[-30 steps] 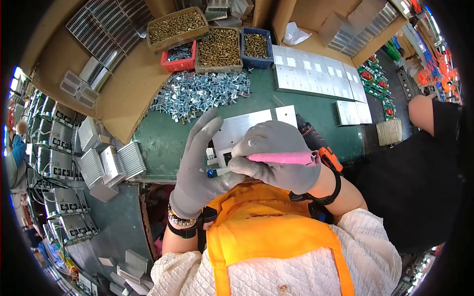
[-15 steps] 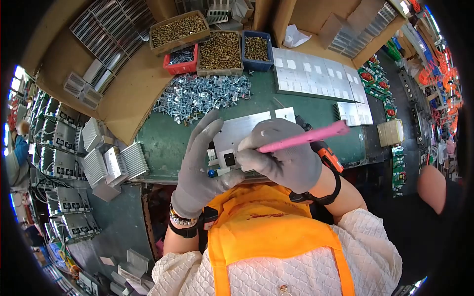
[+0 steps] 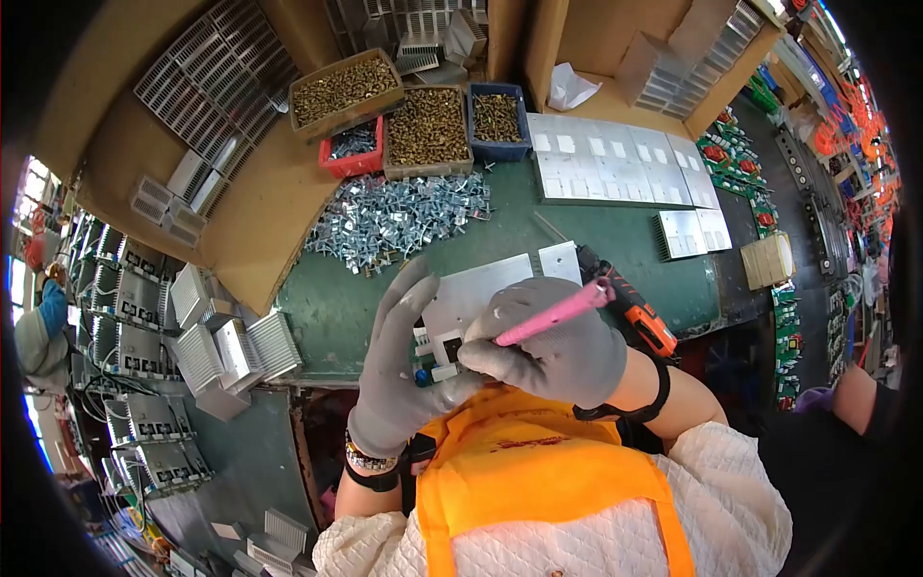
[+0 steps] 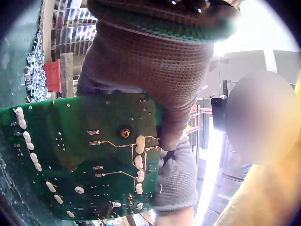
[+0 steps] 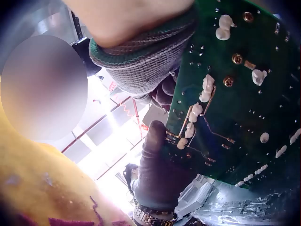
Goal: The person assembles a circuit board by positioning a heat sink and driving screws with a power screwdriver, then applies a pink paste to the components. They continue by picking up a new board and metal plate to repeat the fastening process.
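Note:
A green circuit board (image 4: 70,146) with white glue blobs shows its underside in both wrist views, including the right wrist view (image 5: 235,103). My gloved left hand (image 3: 399,370) holds it at the left and near edges, fingers extended and thumb along the near side. In the head view, a silver plate (image 3: 481,288) and a small black part (image 3: 453,348) show between the hands. My gloved right hand (image 3: 553,346) pinches a pink stick-like tool (image 3: 558,313) above the near right part of the board; its lower end is hidden by the fingers.
An orange-black power tool (image 3: 630,308) lies at right. Behind are loose metal clips (image 3: 399,216), tubs of brass screws (image 3: 428,125), a red tub (image 3: 354,152) and silver heat sinks (image 3: 615,159). More heat sinks (image 3: 231,356) stand at left. Green circuit boards (image 3: 788,337) lie at far right.
The pink tool's outer end has swung upward, then back inward and lower. The head view has tilted, shifting the bench down in it. Both hands remain beside the board.

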